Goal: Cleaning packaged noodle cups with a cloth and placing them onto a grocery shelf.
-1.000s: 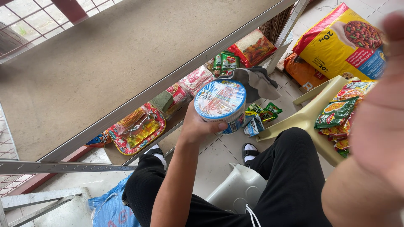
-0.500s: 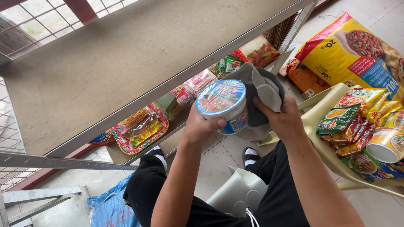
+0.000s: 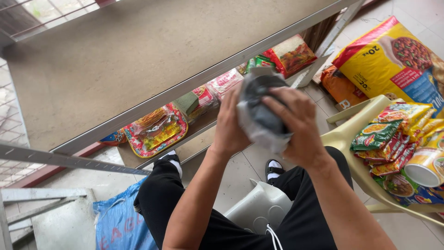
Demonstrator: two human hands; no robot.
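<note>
Grey crumpled cloth (image 3: 264,111) wraps the round cup we hold above our lap, in front of the metal shelf (image 3: 138,69). Our left hand (image 3: 230,125) and right hand (image 3: 300,127) both close their grip around it.

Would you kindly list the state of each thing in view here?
left hand: gripping the cloth-covered object
right hand: pressing cloth over it
grey cloth: wrapped around the object
noodle cup: lying on its side
yellow plastic chair: loaded with packets
top shelf: bare
</note>
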